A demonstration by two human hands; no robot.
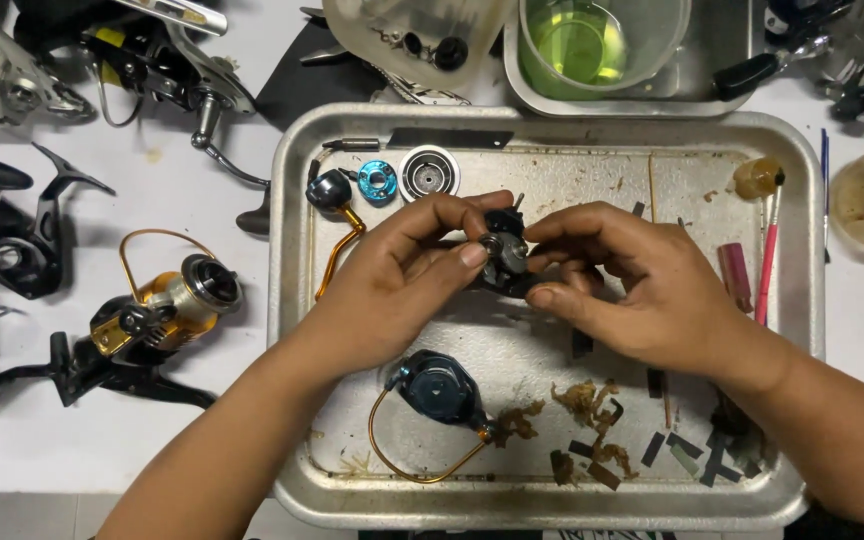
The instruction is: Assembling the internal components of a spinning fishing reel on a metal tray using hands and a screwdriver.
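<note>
Left hand [392, 285]: you are pinching the small black reel part [505, 255] with thumb and forefinger, closed on it.
Right hand [642, 290]: you are gripping the same part from the opposite side.
Part location: held just above the metal tray [297, 300].
Handling: judged rigid, light, likely greasy and slippery; you are best gripping its outer edges.
Nearby: blue rotor with gold bail [432, 395] is lying in the tray.

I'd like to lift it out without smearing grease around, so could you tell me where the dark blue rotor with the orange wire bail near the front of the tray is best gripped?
Grip the dark blue rotor by its rounded body, from above, fingers on its left and right flanks. The thin orange bail wire loops out toward the tray's front edge and would probably flex, and brown grease clumps touch its right side, so come in from the left.
</note>
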